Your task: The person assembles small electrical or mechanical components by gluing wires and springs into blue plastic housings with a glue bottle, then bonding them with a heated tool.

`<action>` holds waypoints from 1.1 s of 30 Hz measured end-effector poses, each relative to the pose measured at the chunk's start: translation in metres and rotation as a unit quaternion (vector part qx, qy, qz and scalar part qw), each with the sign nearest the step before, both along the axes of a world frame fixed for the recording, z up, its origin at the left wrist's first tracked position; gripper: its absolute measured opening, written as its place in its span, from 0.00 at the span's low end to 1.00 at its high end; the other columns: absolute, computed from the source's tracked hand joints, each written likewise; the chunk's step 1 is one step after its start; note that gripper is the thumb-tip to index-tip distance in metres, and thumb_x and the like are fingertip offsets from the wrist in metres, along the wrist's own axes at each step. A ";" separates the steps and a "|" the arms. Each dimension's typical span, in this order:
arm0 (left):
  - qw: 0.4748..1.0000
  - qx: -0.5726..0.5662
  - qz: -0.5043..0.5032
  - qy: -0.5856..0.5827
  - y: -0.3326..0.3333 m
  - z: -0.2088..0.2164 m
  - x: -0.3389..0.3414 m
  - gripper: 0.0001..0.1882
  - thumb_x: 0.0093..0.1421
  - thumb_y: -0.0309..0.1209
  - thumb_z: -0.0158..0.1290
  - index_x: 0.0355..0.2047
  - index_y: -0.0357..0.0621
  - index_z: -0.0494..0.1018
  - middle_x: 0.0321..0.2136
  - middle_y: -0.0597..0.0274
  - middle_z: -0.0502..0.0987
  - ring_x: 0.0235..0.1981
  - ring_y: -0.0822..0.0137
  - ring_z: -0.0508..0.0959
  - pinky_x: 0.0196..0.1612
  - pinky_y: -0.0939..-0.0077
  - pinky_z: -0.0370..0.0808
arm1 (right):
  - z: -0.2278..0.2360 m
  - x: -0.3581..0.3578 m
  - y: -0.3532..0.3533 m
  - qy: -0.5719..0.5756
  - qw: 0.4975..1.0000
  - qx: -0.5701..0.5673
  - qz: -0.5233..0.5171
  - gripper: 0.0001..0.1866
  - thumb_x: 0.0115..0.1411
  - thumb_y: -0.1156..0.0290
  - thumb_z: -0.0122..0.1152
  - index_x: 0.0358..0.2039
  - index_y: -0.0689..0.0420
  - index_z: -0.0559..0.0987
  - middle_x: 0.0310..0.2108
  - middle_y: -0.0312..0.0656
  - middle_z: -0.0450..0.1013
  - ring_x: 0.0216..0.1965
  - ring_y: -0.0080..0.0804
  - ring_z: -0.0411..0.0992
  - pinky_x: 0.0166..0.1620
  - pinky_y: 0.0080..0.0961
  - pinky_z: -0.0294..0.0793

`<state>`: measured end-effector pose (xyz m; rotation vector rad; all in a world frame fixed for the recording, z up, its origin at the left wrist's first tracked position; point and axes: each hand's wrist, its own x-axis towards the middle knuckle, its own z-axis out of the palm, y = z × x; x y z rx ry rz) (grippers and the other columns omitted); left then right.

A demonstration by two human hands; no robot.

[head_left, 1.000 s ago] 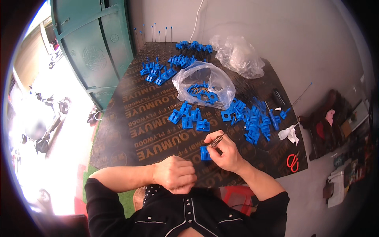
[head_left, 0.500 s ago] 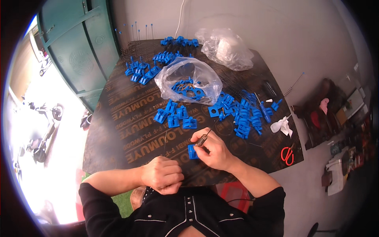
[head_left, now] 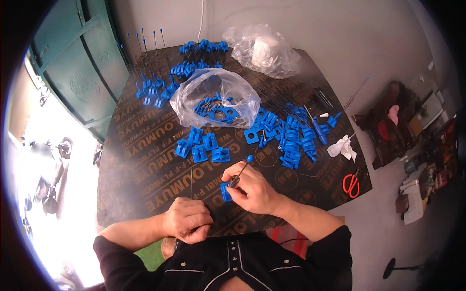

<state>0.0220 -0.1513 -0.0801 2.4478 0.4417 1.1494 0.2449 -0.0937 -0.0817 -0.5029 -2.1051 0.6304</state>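
In my right hand (head_left: 252,194) a small dark coil spring (head_left: 234,181) is pinched between thumb and fingers. A thin dark rod with a blue ball tip (head_left: 250,158) slants up out of the spring. Just under the fingertips a blue plastic block (head_left: 225,192) shows, partly hidden by the hand; whether it joins the spring I cannot tell. My left hand (head_left: 188,219) rests closed at the table's near edge, knuckles up, its fingers curled; what they hold, if anything, is hidden. Beyond the hands stand several blue plastic blocks (head_left: 201,145) in a loose group.
An open clear bag (head_left: 179,104) of blue parts lies mid-table. To its right are a heap of blue parts (head_left: 291,140), a blue-handled screwdriver (head_left: 320,133), crumpled white tissue (head_left: 343,147) and red-handled scissors (head_left: 350,185). Spring-and-rod pieces stand at the far left; another plastic bag (head_left: 264,53) lies behind.
My right hand has turned the spring, and the rod's blue tip now shows above it. The left hand stays closed in place. The whole view has shifted slightly.
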 end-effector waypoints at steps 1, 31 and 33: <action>1.000 -0.002 0.001 -0.001 0.000 -0.001 0.000 0.04 0.44 0.22 0.54 0.23 0.40 0.73 0.18 0.62 0.71 0.16 0.63 0.73 0.16 0.72 0.67 | 0.000 -0.001 0.000 -0.001 1.000 -0.002 0.001 0.11 0.45 0.86 0.61 0.28 0.62 0.71 0.35 0.42 0.70 0.33 0.39 0.70 0.35 0.30 0.69; 1.000 0.012 0.007 -0.011 0.002 -0.011 0.002 0.03 0.45 0.22 0.55 0.23 0.40 0.72 0.19 0.61 0.71 0.16 0.62 0.72 0.15 0.72 0.66 | 0.003 -0.003 -0.002 -0.041 0.998 -0.038 -0.014 0.10 0.45 0.88 0.59 0.27 0.62 0.70 0.34 0.45 0.72 0.34 0.39 0.71 0.35 0.29 0.71; 1.000 0.010 0.006 -0.012 0.002 -0.013 0.002 0.04 0.45 0.22 0.55 0.23 0.40 0.72 0.19 0.61 0.70 0.16 0.63 0.72 0.15 0.72 0.67 | 0.003 -0.003 -0.002 -0.036 0.999 -0.033 -0.010 0.09 0.45 0.88 0.59 0.26 0.62 0.70 0.34 0.45 0.72 0.34 0.39 0.72 0.35 0.30 0.71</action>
